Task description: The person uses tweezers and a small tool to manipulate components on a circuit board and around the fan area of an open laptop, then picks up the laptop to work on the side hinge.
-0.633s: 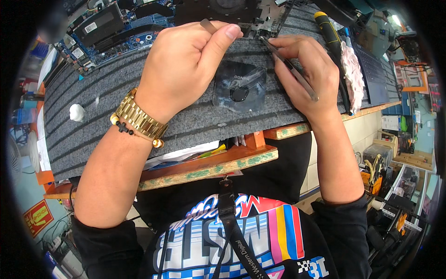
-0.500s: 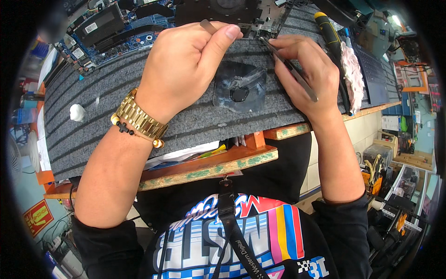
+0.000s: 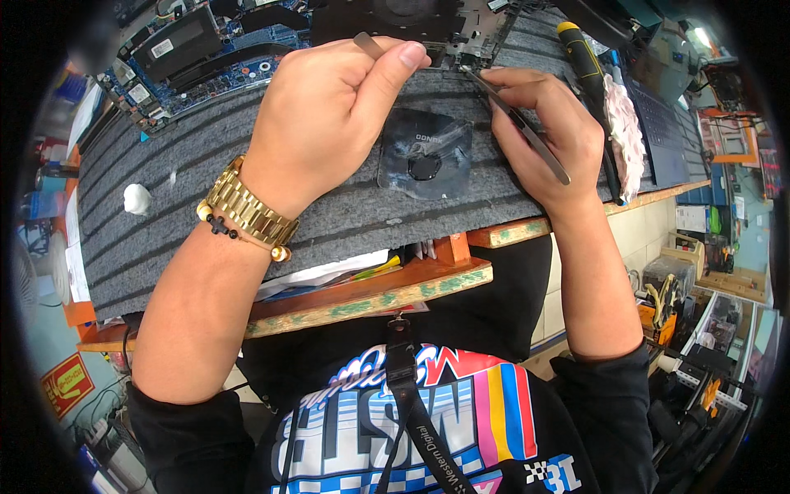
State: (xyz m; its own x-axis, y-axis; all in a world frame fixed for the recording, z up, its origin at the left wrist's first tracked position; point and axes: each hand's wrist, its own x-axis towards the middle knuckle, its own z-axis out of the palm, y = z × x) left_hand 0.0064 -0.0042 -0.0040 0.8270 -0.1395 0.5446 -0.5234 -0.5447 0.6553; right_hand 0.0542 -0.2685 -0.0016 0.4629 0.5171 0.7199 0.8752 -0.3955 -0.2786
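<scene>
- A dark laptop chassis [image 3: 494, 33] is placed at the far side of the desk [image 3: 370, 306], cut off by the upper edge of the view.
- Metal tweezers [image 3: 535, 144] are gripped pen-like in the right hand [image 3: 555, 123], thumb and fingers closed around them; their tips are pointed at the chassis's near edge, but whether it is touched cannot be told.
- The left hand [image 3: 325, 119] is curled closed, and a flat metal tool [image 3: 368, 46] is held in it beside the thumb; the tool's other end is hidden.
- A blue circuit board [image 3: 239, 80] is seen beyond the left hand, partly covered by black parts.
- Between the wrists, a dark square sheet [image 3: 395, 177] is laid on a grey striped mat [image 3: 329, 226], with a round black piece [image 3: 424, 167] at its middle.
- At the right, a black-and-yellow screwdriver [image 3: 583, 62] is placed near a crumpled pinkish-white wad [image 3: 624, 136], with a keyboard [image 3: 658, 123] just beyond.
- A white cotton ball [image 3: 137, 199] is left toward the mat's left side.
- A gold watch [image 3: 251, 202] and beaded bracelet [image 3: 220, 225] are worn on the left wrist.
</scene>
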